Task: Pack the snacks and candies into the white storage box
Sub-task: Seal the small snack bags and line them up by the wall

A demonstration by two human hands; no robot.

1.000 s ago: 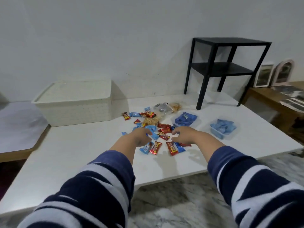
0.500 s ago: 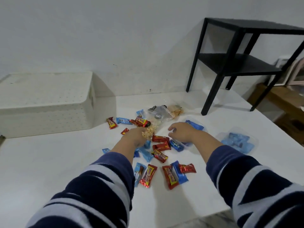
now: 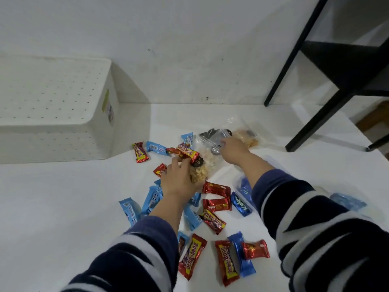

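Several red and blue candy wrappers (image 3: 212, 220) lie scattered on the white table (image 3: 63, 207). My left hand (image 3: 179, 178) grips a clear bag of pale crunchy snacks (image 3: 202, 169) in the middle of the pile. My right hand (image 3: 233, 148) reaches farther back and grasps a clear bag of dark round cookies (image 3: 212, 135). Another clear bag of tan snacks (image 3: 248, 138) lies just right of it. The white perforated storage box (image 3: 54, 110) stands at the back left against the wall, its inside hidden from here.
A black metal side table (image 3: 315, 87) stands on the table's back right, its leg close to the snack bags. A clear tub of blue candies (image 3: 347, 202) sits at the right, partly behind my right sleeve. The wall runs right behind everything.
Both hands have moved forward from the loose wrappers to the clear snack bags at the back and taken hold of them. The view has come closer and lower.
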